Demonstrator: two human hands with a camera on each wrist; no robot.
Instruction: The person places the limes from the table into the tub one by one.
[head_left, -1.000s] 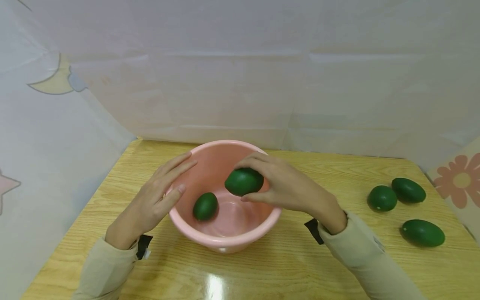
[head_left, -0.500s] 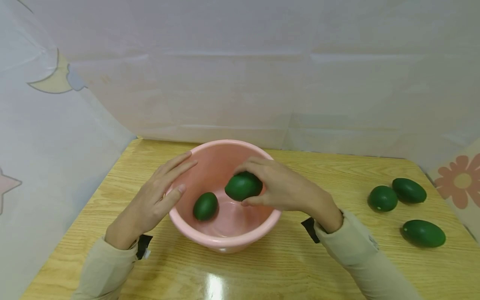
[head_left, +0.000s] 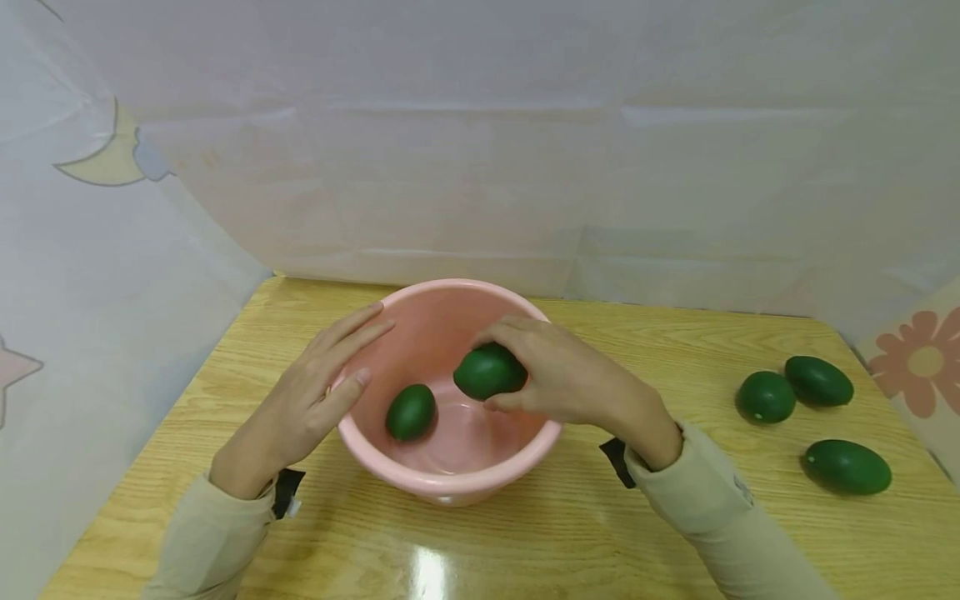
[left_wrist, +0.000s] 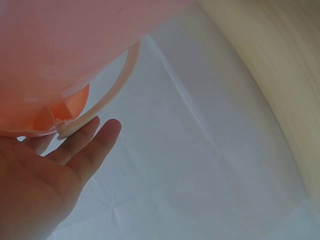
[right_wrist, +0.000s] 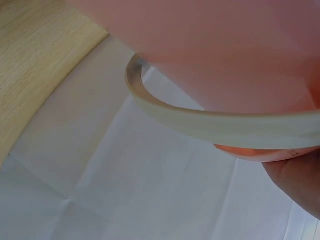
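Observation:
A dark green oval fruit (head_left: pixel 491 372) is gripped between the fingers and thumb of my right hand (head_left: pixel 558 372), over the inside of a pink bucket (head_left: pixel 450 483). Another green oval fruit (head_left: pixel 411 412) lies on the bucket's floor, toward the left. My left hand (head_left: pixel 303 400) rests against the left rim with its fingers extended. In the left wrist view, the left hand's fingers (left_wrist: pixel 95 150) reach past a pale handle (left_wrist: pixel 107 95) on the bucket. The right wrist view shows the bucket's wall, a pale curved handle (right_wrist: pixel 225 127) and part of the right hand (right_wrist: pixel 297 180); the held fruit is hidden there.
Three more green fruits lie on the wooden table (head_left: pixel 660 533) at the right: a round-looking fruit (head_left: pixel 765 397), a fruit close behind it (head_left: pixel 818 381), and a separate fruit nearer the front (head_left: pixel 847 467). A pale printed sheet (head_left: pixel 465 167) hangs behind the table.
My right hand has lowered slightly with the fruit, then shifted a little to the right. The left hand, bucket and other fruits stay in place.

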